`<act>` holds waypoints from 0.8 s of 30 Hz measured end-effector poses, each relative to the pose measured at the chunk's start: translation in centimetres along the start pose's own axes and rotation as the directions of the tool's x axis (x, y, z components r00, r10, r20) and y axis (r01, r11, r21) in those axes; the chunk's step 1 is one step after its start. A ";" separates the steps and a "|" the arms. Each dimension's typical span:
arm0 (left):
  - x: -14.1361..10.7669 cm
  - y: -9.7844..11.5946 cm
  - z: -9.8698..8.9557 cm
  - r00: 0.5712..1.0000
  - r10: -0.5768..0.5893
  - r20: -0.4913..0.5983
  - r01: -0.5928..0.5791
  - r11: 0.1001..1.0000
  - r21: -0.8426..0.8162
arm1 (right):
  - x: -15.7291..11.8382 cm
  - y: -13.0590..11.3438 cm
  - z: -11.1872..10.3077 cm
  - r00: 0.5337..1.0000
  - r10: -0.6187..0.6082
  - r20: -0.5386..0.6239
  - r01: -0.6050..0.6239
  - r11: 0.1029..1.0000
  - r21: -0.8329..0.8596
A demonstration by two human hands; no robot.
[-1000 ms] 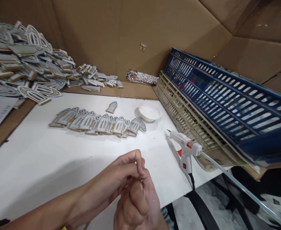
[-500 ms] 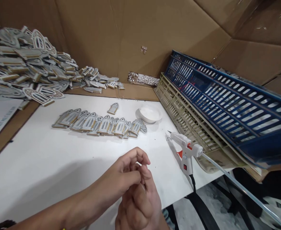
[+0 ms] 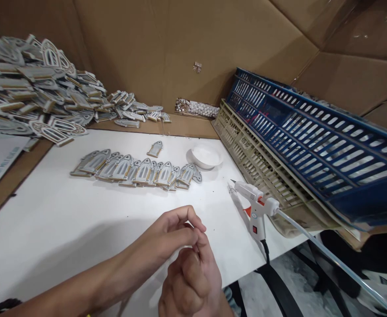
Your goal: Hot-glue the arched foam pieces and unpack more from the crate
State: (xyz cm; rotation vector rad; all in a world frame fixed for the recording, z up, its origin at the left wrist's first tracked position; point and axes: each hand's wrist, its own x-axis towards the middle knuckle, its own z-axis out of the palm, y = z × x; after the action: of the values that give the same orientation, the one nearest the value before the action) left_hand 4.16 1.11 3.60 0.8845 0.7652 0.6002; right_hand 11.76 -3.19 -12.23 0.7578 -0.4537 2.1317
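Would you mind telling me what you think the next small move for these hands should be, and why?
Probably the right hand should take the hot glue gun. It lies on the white table just beside that hand, and neither it nor the left hand clearly holds anything, their fingers only pinched together.

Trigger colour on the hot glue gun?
The trigger of the white plastic hot glue gun is orange; best seen in the head view.
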 end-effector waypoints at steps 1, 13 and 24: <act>0.0 0.0 0.0 1.000 0.003 0.001 -0.003 1.000 -0.009 | 0.9 -0.1 0.6 0.994 -0.071 0.081 0.069 0.997 0.026; 0.6 -0.2 -0.5 0.999 0.019 -0.051 -0.014 0.996 0.094 | 0.6 0.2 0.5 0.998 -0.052 -0.038 0.053 0.998 0.018; 1.0 -0.6 -1.0 0.997 0.025 -0.070 -0.019 0.996 0.090 | 3.7 -2.0 5.3 0.946 0.129 -0.298 -0.165 0.981 -0.098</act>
State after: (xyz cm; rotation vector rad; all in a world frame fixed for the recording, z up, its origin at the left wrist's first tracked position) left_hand 4.07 1.95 2.33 0.9586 0.8528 0.6235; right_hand 13.47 -2.73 -5.72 0.3413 -0.4886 2.2850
